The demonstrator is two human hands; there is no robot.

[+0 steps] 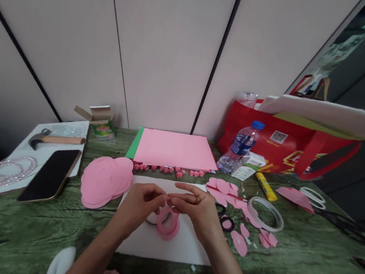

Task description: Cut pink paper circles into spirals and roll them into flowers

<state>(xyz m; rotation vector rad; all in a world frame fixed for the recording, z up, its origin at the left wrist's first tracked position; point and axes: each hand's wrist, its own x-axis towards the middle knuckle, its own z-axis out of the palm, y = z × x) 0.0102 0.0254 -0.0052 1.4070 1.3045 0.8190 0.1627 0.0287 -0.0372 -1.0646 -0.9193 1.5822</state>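
Observation:
My left hand [140, 202] and my right hand [196, 206] meet over a white sheet [160, 240] at the table's front middle. Both pinch a small piece of pink paper [166, 200] between their fingertips. Right below the fingers, on the sheet, stands a rolled pink paper ring [168, 224] with a white roll behind it. A pile of pink paper circles [105, 181] lies to the left of my left hand. Cut pink petals [229, 193] lie to the right of my right hand.
A pink paper stack [174, 149] over green paper lies behind a row of small pink balls [168, 169]. Left: phone [49, 174], hammer [55, 139], beads [0, 171], small box [100, 121]. Right: water bottle [241, 146], red bag [287, 146], glue stick [265, 186], tape ring [266, 212], scissors [340, 221].

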